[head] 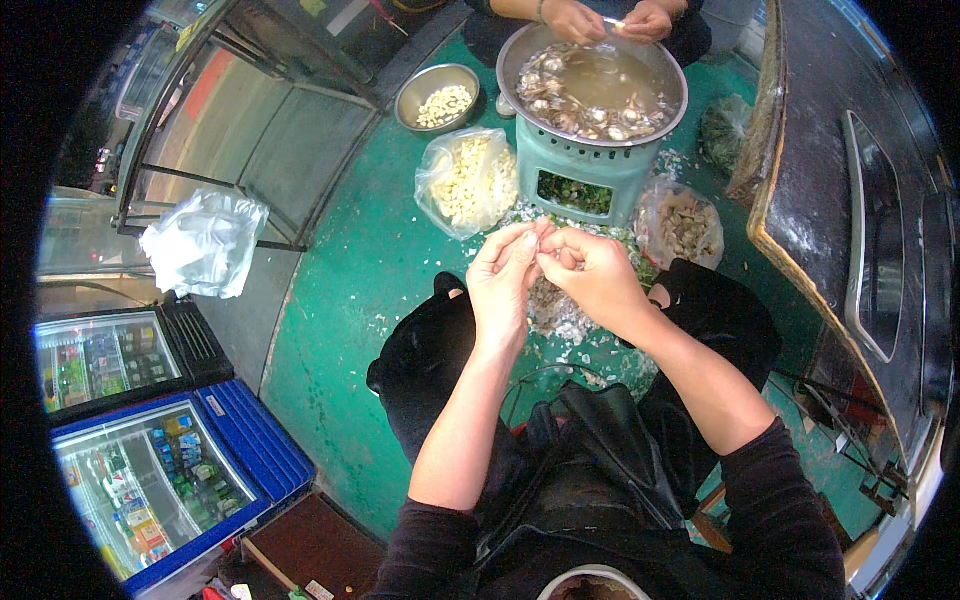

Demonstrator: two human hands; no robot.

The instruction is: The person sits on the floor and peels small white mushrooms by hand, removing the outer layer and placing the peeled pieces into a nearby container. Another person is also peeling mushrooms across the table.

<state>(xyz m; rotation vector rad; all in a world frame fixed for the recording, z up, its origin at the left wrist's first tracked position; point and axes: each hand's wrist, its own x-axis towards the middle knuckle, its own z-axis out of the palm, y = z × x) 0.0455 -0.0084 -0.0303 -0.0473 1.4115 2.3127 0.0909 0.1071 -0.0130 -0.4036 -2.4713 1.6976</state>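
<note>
My left hand [504, 274] and my right hand [592, 266] meet at the fingertips above a heap of pale peelings [559, 315] on the floor. Something small seems pinched between the fingers, but they hide it. Beyond my hands, a wide metal basin [525, 112] of cloudy water with garlic bulbs and skins rests on a green plastic stool [630, 161]. A clear plastic bag of peeled garlic cloves [471, 180] stands left of the stool. Behind that bag is a steel bowl [405, 101] holding more peeled cloves [444, 105].
Across the basin, another person's hands [600, 22] hold a small pale piece. A plastic bag of brownish pieces [682, 225] lies right of the stool. A dark-topped table [817, 187] borders the right side. Glass-door drinks coolers [255, 442] and a white plastic bag [202, 244] are at left.
</note>
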